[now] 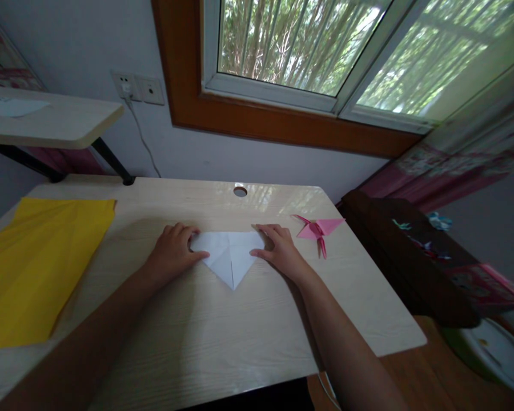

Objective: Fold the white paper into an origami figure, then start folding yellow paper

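Note:
A folded sheet of white paper [231, 254] lies on the pale wooden desk [240, 337], its point towards me and creases running down its middle. My left hand [177, 245] pinches its left corner between thumb and fingers. At the opposite corner my right hand [278, 248] grips the paper the same way, thumb on top. To the right of that hand rests a pink folded-paper figure [319, 229] with thin pointed arms. The undersides of the white paper's corners are hidden by my fingers.
Yellow paper [47, 262] covers the desk's left side. A raised shelf [51, 123] on black legs stands at the back left. A round cable hole [240, 192] sits near the back edge. Beyond the right edge are a dark brown cabinet [394, 245] and a round tub [492, 354].

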The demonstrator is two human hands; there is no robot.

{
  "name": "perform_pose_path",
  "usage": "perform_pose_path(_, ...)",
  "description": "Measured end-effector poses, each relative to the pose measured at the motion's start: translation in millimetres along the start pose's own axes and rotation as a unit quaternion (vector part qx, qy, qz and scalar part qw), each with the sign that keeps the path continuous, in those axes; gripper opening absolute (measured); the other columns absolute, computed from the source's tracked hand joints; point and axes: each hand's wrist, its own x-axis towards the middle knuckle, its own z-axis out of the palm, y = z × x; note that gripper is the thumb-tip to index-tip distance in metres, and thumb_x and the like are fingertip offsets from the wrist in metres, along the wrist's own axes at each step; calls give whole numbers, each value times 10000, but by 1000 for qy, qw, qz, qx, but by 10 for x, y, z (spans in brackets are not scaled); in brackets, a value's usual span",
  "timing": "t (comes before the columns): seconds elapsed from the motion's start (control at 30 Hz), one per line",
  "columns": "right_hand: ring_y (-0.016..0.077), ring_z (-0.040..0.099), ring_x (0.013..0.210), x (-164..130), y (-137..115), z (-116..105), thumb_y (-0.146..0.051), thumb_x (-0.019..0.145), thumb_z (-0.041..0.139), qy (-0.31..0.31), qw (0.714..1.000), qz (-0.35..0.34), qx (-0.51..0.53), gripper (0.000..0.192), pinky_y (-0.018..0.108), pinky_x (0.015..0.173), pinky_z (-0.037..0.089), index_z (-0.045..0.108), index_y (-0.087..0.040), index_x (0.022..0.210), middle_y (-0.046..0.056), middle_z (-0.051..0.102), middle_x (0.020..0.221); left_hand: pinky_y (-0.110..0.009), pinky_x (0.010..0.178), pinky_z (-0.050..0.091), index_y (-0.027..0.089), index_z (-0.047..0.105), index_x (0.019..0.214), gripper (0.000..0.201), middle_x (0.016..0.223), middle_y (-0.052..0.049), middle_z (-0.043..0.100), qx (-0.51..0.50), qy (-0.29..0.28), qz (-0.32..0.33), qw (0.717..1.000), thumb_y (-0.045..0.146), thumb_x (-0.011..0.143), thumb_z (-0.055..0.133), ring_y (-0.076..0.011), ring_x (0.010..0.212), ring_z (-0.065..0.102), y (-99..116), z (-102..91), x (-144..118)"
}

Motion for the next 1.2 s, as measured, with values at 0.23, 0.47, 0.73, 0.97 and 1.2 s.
perform_pose_path(0.23, 315, 551, 1134, 7, -12, -40, -357, 726, 887, -48, 999, -12, -4, 715, 502, 1017, 446, 595, -337, 1379, 88, 634, 1202, -452, 998, 415, 202, 663, 1058, 572, 1124, -95, 561, -23, -29, -4, 999, 571, 649, 818, -329, 1104, 503, -31, -12, 0)
perform_pose_path(0.47, 319, 530, 1120, -19, 2, -22, -409, 655, 935, -61, 997, -31, -21, 629, 503, 1005, 441, 680, -279, 1215, 104, 596, 1168, -466, 1039, 391, 213, 608, 1330, 801, 1234, -114, 559, -33, -58, 30, 997, 603, 660, 807, -341, 1137, 501, -43, -19, -5)
perform_pose_path(0.73, 283, 546, 1085, -45, -60, -16, -324, 625, 945, -83, 996, 14, 33, 571, 438, 941, 468, 612, -228, 1079, 81, 592, 1129, -456, 1045, 399, 277, 676, 1250, 702, 1224, -87, 553, -34, -60, 41, 997, 606, 647, 815, -327, 1151, 500, -7, -16, -30)
perform_pose_path(0.97, 259, 588, 1106, -34, -108, -52, -208, 717, 862, -110, 988, 16, 110, 685, 442, 989, 463, 594, -283, 1343, 79, 646, 1164, -504, 1091, 355, 222, 435, 1516, 1020, 1352, -149, 535, -36, -41, 26, 998, 603, 649, 813, -382, 1240, 476, 24, 5, -20)
perform_pose_path(1.2, 230, 647, 960, 12, -121, -63, -264, 778, 795, -59, 982, 15, 180, 192, 402, 897, 487, 731, -246, 958, 48, 742, 1043, -517, 1076, 375, 252, 199, 1604, 1165, 1266, -108, 629, -126, 15, 16, 992, 466, 659, 846, -326, 1144, 564, 26, 33, 0)
